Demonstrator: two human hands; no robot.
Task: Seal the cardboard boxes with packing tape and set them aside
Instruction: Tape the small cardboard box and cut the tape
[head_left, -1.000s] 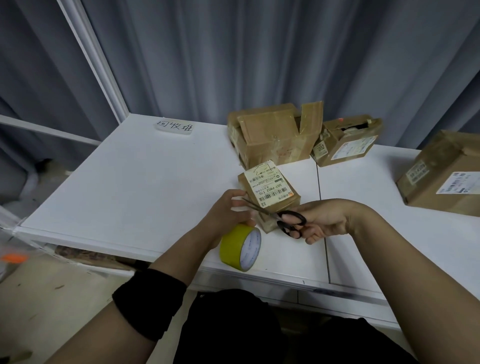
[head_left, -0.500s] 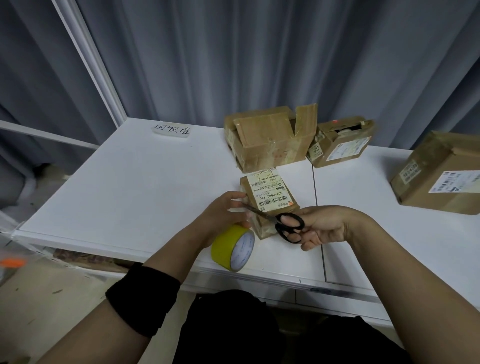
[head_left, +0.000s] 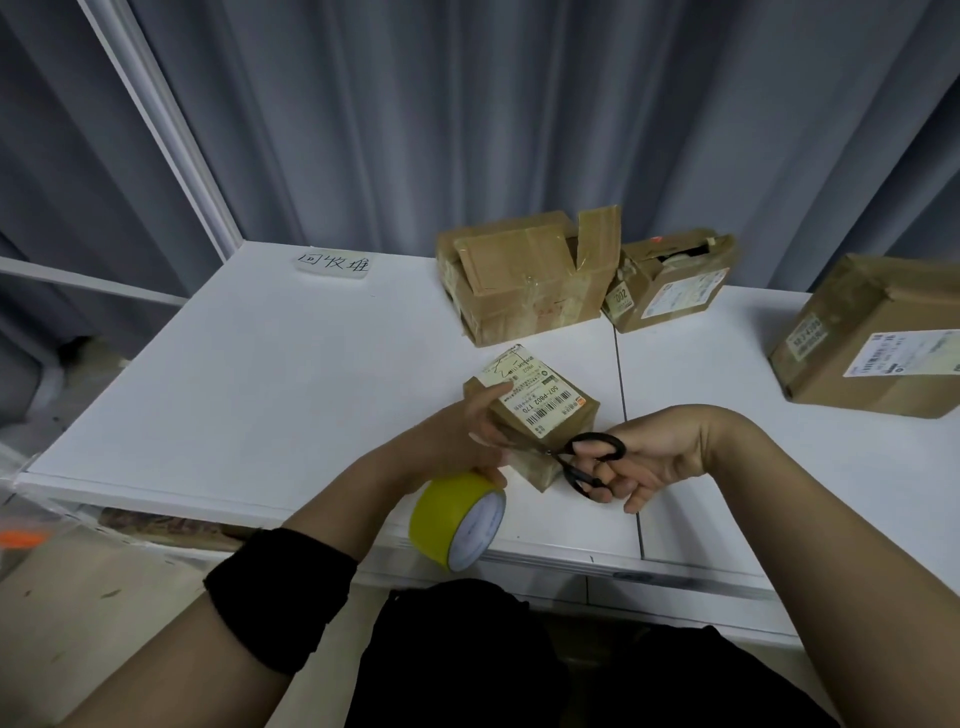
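A: From the head camera, where is the box being worked on?

B: The small cardboard box (head_left: 530, 415) sits on the white table (head_left: 260, 395), near its front edge, with a barcode shipping label (head_left: 530, 387) on top. Take that box as the landmark.

A: And the hands?

B: The left hand (head_left: 467, 441) presses against the box's left side, thumb lying on the edge of the label, and its lower fingers also hold the yellow roll of packing tape (head_left: 457, 519), which hangs just below and in front of the box, past the table edge. The right hand (head_left: 649, 457) is just right of the box, fingers clenched through the black handles of the scissors (head_left: 587, 457); the blades point at the box's near right corner. Whether the blades are parted, I cannot tell.

A: Anything behind it?

B: Directly behind the box stands a larger taped carton (head_left: 524, 280) with one flap up. To the right of that, touching it, is a torn carton (head_left: 670, 291). Far right of the landmark, well apart, is a big carton (head_left: 872, 338). Behind and left lies a handwritten paper sign (head_left: 332, 262), with grey curtains (head_left: 519, 114) at the back.
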